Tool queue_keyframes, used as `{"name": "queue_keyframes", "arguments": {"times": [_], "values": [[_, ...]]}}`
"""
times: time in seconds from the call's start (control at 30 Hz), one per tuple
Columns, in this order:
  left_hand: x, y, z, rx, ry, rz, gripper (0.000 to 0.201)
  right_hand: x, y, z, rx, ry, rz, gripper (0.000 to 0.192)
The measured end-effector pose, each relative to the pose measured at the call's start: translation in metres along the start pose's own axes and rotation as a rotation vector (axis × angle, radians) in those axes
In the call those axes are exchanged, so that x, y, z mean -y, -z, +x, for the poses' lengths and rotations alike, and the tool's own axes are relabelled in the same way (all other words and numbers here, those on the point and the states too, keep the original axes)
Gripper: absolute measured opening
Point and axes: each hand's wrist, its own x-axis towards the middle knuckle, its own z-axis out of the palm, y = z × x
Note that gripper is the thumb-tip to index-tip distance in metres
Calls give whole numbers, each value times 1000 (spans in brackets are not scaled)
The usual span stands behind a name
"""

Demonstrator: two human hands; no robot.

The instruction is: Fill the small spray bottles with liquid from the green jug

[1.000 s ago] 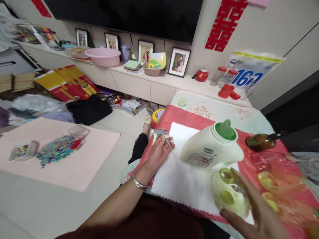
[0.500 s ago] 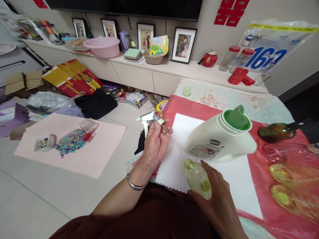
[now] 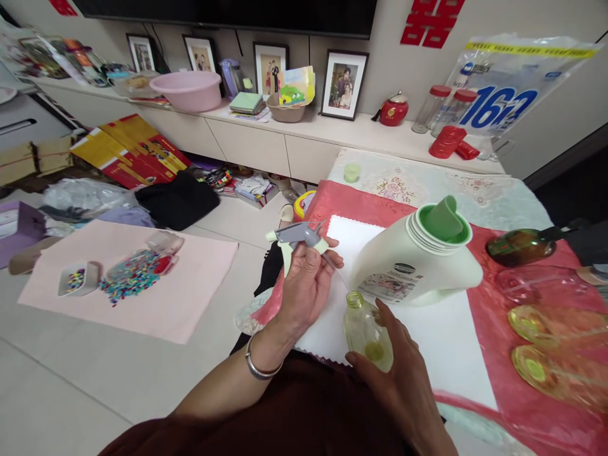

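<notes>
My left hand (image 3: 308, 278) is closed round a grey and pale green trigger spray head (image 3: 300, 235), its thin dip tube pointing down and right. The tube's lower end comes close to the mouth of a small clear yellowish-green bottle (image 3: 365, 332); whether it is inside I cannot tell. My right hand (image 3: 403, 373) grips that bottle from its right side, tilted over the white sheet (image 3: 327, 335). Just behind it stands a big whitish jug (image 3: 408, 266) with a green cap or spout (image 3: 446, 221) on top.
Several bottles, among them a dark one (image 3: 520, 247) and a yellow one (image 3: 546, 367), lie on the red cloth (image 3: 494, 304) at right. A small green cup (image 3: 351, 172) stands at the table's far edge. On the left, coloured beads (image 3: 130, 275) lie on a pink sheet (image 3: 199, 278).
The spray head has turned so its nozzle and trigger show more plainly, and its tube is nearer the bottle's mouth. The bottle remains in my right hand. The view has shifted slightly.
</notes>
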Motion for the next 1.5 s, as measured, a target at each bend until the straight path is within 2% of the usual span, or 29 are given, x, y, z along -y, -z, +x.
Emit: {"name": "queue_keyframes", "arguments": {"times": [0.2,0.33,0.6,0.7,0.8,0.97,1.17,1.37,1.5], "values": [[12,1,-26,63,207,34,43,0,-6,3,-50,39,184,77],[15,4,-35,71,292,18,46,-4,-14,4,-108,61,200,81],[14,5,-33,87,312,-34,45,4,-7,9,-108,129,282,69],[16,6,-35,99,338,-52,45,8,-6,8,-89,86,372,69],[18,7,-36,111,356,-64,45,6,-10,5,-89,53,463,70],[17,6,-36,120,356,-74,43,1,-20,4,-151,98,533,71],[17,8,-36,127,358,-58,42,11,-16,5,-126,17,574,66],[18,10,-38,170,381,-43,40,12,-20,7,-187,61,602,66],[15,8,-35,204,380,-63,38,9,-27,7,-195,78,722,68]]}}
